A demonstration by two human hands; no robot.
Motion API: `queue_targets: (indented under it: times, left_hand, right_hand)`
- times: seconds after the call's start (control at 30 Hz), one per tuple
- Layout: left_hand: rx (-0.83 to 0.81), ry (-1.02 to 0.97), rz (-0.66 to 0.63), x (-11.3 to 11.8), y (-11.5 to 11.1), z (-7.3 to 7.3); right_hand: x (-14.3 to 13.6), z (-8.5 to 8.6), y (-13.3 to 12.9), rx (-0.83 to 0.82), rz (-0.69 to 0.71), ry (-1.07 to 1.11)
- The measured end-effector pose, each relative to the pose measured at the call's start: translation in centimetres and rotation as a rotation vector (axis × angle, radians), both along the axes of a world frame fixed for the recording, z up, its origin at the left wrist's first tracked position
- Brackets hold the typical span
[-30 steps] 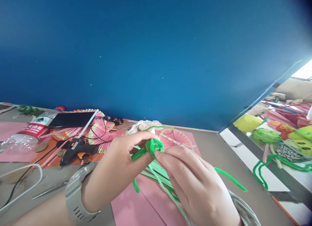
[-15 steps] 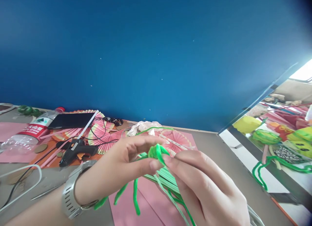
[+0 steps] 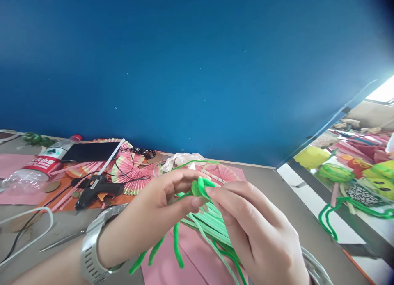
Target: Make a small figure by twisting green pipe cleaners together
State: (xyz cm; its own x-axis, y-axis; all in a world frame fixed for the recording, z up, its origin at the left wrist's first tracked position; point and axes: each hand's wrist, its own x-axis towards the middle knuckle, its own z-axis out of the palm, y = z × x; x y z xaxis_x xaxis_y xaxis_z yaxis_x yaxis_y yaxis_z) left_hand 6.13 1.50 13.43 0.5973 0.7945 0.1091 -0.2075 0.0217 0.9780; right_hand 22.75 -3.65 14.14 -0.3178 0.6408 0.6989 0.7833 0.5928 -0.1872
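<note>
Green pipe-cleaner ends (image 3: 177, 248) now dangle lower beneath my left hand (image 3: 155, 205), suggesting I've turned the piece. Half curled, that hand grips the green coil (image 3: 195, 188) between both hands; my right hand (image 3: 261, 227) pinches its loop. Bottle (image 3: 41, 165) at far left: contents unclear.

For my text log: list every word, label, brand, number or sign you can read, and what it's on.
"SPRING", below Chinese characters, only "山" clear: red label on the clear plastic bottle.
Green peaked emblem: same bottle.
Print on the slim white strip: too small to read.
Black-and-white patterned panel, right: no readable words.
</note>
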Motion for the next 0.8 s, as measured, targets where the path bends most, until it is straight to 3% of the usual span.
queue_targets:
  times: [0.2,0.4,0.6,0.8]
  left_hand:
    - [-0.197,-0.167,-0.142,-0.36,-0.3,0.41]
    - [-0.233,-0.122,-0.07,0.21,-0.39,0.29]
    - [-0.316,-0.162,0.012,0.3,-0.51,0.36]
    - [-0.303,-0.18,0.015,0.22,-0.68,-0.12]
  right_hand:
    - [0.11,-0.21,0.11,0.107,-0.001,-0.093]
    - [-0.06,-0.64,0.32,0.106,0.013,-0.17]
    - [-0.23,-0.75,0.04,0.022,0.068,0.088]
    - [-0.21,-0.9,0.16,0.029,0.047,-0.022]
